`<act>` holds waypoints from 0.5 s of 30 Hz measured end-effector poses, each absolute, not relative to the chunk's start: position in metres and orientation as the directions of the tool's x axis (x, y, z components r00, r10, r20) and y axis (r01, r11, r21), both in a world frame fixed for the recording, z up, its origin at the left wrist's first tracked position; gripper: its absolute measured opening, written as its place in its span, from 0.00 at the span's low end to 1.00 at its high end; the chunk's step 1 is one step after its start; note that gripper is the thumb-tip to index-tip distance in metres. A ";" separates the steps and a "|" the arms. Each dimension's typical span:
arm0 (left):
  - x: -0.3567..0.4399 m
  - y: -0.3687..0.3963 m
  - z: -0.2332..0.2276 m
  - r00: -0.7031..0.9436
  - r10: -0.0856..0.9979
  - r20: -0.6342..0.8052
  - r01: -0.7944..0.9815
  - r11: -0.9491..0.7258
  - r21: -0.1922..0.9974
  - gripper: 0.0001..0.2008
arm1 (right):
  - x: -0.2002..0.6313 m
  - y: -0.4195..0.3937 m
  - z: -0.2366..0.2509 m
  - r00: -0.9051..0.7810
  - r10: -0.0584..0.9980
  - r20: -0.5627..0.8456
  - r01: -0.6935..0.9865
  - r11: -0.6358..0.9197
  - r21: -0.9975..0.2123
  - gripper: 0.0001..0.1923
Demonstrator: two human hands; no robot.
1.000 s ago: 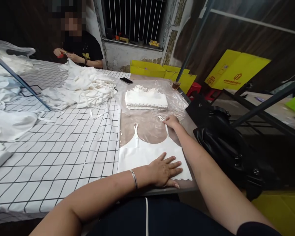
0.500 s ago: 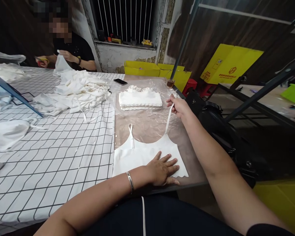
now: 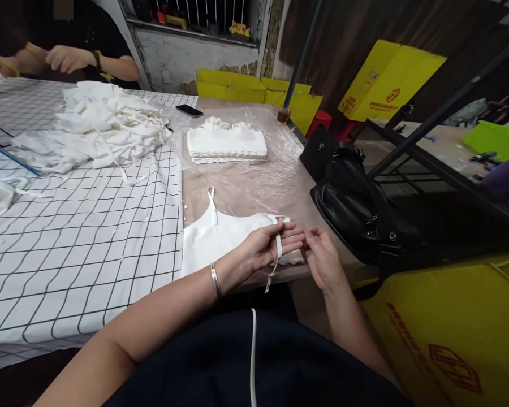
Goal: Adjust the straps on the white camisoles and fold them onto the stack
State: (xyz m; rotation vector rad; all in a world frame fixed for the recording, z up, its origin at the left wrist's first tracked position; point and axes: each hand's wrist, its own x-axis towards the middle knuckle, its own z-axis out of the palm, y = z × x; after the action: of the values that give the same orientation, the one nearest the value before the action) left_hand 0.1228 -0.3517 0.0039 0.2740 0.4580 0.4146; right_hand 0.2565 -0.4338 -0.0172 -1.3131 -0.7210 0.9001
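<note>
The white top is spread below and left of the left hand, partly hidden. That hand is turned palm up, fingers extended, crossed by a strap; whether it is pinched cannot be told. The right hand is bent near those fingertips, its grip unclear. Beyond it, a yellow box is cut off, its red lettering unreadable.

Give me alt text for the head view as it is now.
Left hand palm up, white strap across its fingers, right hand by its fingertips. A white top lies partly behind them, a folded stack beyond, a loose white pile further left and a black bag to the right.
</note>
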 end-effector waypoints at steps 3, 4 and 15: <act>0.129 -0.348 0.012 0.793 0.464 -0.394 -0.337 0.874 0.351 0.16 | 0.245 -0.437 -0.022 0.108 0.976 -0.191 -0.397 -0.133 -0.908 0.21; 0.131 -0.344 0.014 0.786 0.473 -0.398 -0.340 0.869 0.360 0.16 | 0.242 -0.439 -0.021 0.002 0.977 -0.212 -0.413 -0.193 -0.890 0.22; 0.148 -0.301 0.009 0.725 0.553 -0.412 -0.327 0.802 0.501 0.17 | 0.250 -0.455 -0.017 -0.200 0.918 -0.341 -0.209 -0.380 -0.901 0.17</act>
State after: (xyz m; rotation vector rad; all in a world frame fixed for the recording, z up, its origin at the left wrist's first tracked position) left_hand 0.1482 -0.3007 0.0086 0.4150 0.5797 0.5007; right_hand 0.2501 -0.4547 -0.0174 -1.1999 -0.9335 1.7081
